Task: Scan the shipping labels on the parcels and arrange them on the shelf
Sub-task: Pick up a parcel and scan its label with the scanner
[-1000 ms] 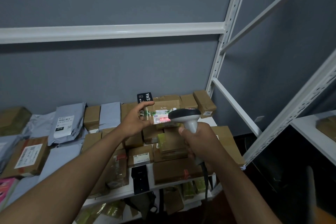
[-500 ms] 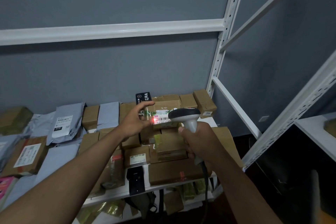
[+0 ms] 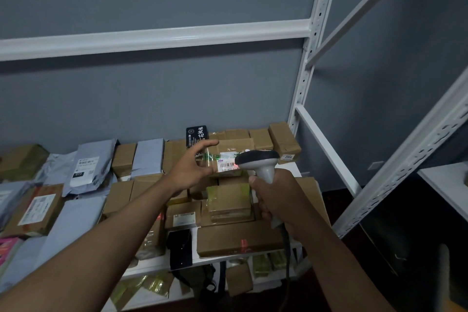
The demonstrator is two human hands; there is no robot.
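Note:
My left hand (image 3: 191, 168) grips the left end of a small brown parcel (image 3: 234, 147), thumb below and index finger stretched along its top edge. The parcel is held up above the stacked boxes, its white barcode label (image 3: 228, 161) facing me. My right hand (image 3: 274, 197) is wrapped round the handle of a grey barcode scanner (image 3: 258, 159). The scanner's head sits right in front of the label and hides its right part. The scanner's cable (image 3: 286, 253) hangs down past my wrist.
The white shelf board (image 3: 202, 259) is crowded with brown boxes (image 3: 240, 238), grey mailer bags (image 3: 88, 167) at the left and a black box (image 3: 196, 135) at the back. A white upright (image 3: 304, 99) and crossbeam (image 3: 152, 38) frame it. More parcels lie on the shelf below (image 3: 238, 278). Another shelf (image 3: 445, 182) stands at the right.
The bright red scan glow on the label has faded; small red spots now show on lower boxes. Both hands, the parcel and the scanner have barely moved.

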